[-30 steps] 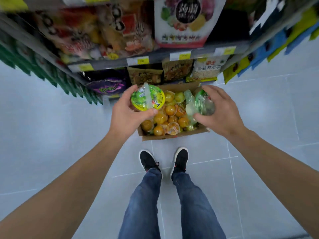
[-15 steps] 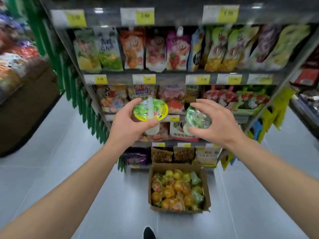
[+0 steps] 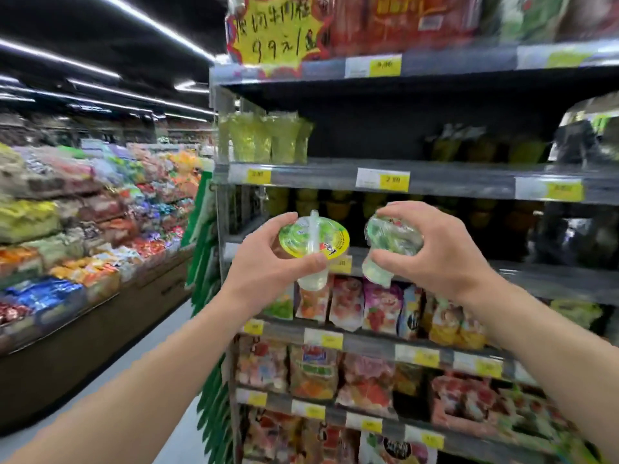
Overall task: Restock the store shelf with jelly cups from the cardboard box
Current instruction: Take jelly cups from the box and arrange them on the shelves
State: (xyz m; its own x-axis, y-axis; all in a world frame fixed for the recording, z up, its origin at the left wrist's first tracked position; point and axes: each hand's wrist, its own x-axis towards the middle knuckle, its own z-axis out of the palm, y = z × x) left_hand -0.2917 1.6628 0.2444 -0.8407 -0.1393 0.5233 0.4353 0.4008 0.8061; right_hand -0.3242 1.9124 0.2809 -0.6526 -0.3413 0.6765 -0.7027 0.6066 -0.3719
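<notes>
Hands raised at the shelf: my left hand (image 3: 268,262) pinches one jelly cup (image 3: 313,241), my right hand (image 3: 438,252) curls round another cup (image 3: 390,244); I'd seat both upright on the row of cups (image 3: 335,205) at twelve o'clock.

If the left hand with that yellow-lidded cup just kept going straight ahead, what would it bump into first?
Probably the rows of cups on the dim shelf behind it. The left hand, gripping its jelly cup, points at that level, though blur makes depth uncertain; the shelf edge sits just below.

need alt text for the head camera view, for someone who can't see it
A person's left hand and right hand each hold a green jelly cup, the left cup and the right cup, raised in front of a store shelf with yellow price tags. Snack bags fill the lower rows, and a candy display lines the aisle on the left.
</notes>
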